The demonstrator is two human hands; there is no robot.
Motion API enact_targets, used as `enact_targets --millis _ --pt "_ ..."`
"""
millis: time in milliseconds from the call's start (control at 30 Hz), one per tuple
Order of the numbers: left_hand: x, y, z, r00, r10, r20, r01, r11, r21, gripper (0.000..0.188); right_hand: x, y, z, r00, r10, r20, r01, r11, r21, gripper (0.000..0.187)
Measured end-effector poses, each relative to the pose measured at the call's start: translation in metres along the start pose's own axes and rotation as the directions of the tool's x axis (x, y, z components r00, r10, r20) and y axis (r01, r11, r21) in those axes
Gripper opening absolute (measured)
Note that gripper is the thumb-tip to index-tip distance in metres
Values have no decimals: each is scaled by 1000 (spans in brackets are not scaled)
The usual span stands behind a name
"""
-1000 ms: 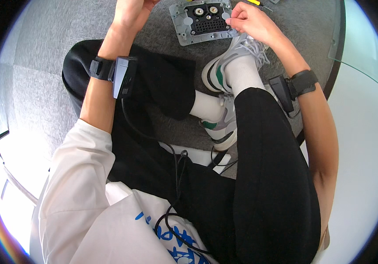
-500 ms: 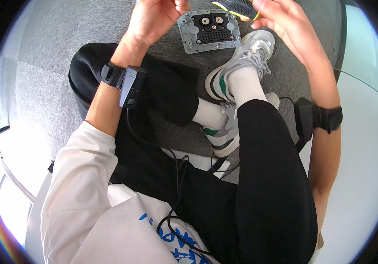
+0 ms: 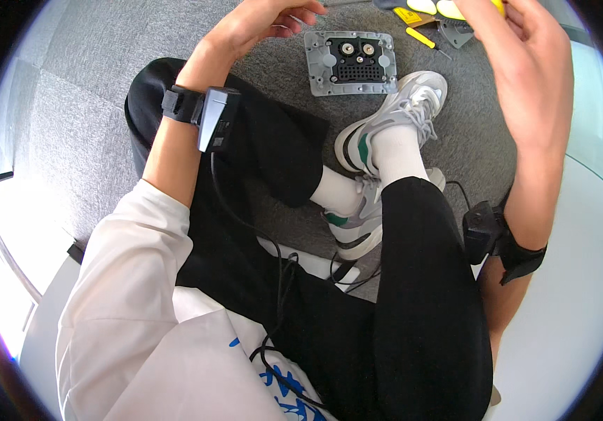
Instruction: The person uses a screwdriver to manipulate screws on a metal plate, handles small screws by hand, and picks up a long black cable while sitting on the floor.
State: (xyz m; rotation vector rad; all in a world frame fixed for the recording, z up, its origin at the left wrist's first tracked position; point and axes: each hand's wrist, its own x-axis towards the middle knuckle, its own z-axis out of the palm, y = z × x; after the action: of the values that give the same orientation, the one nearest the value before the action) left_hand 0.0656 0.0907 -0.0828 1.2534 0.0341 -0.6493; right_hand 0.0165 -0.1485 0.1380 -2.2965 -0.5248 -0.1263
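My left hand (image 3: 266,22) is at the top edge, left of a grey rectangular housing plate (image 3: 319,83). Its fingers are apart and nothing shows in them. The plate lies flat on the carpet, with a black insert and two round metal fittings. At the upper right, my right hand (image 3: 526,59) has its thumb and fingers around a black-and-yellow tool (image 3: 500,7), mostly hidden by the hand and cut off by the frame. A small yellow-handled screwdriver (image 3: 420,38) lies nearby, beside a grey bracket-like piece (image 3: 456,33).
A yellow flat item (image 3: 409,16) and other yellow-and-dark tools lie at the top edge. My shoes (image 3: 392,119) stand just below the plate. Black cables (image 3: 280,281) run from the wrist devices over my lap. A white panel (image 3: 582,281) stands on the right.
My right hand has moved right with the black-and-yellow tool, toward the other tools. My left hand has shifted slightly right, its fingers now more stretched. The view has tilted, showing more floor.
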Motion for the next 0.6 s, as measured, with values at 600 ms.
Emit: enact_targets --millis 600 --pt "10 -17 18 992 37 -125 6 944 329 30 19 -38 8 836 516 185 -358 770 -528 42"
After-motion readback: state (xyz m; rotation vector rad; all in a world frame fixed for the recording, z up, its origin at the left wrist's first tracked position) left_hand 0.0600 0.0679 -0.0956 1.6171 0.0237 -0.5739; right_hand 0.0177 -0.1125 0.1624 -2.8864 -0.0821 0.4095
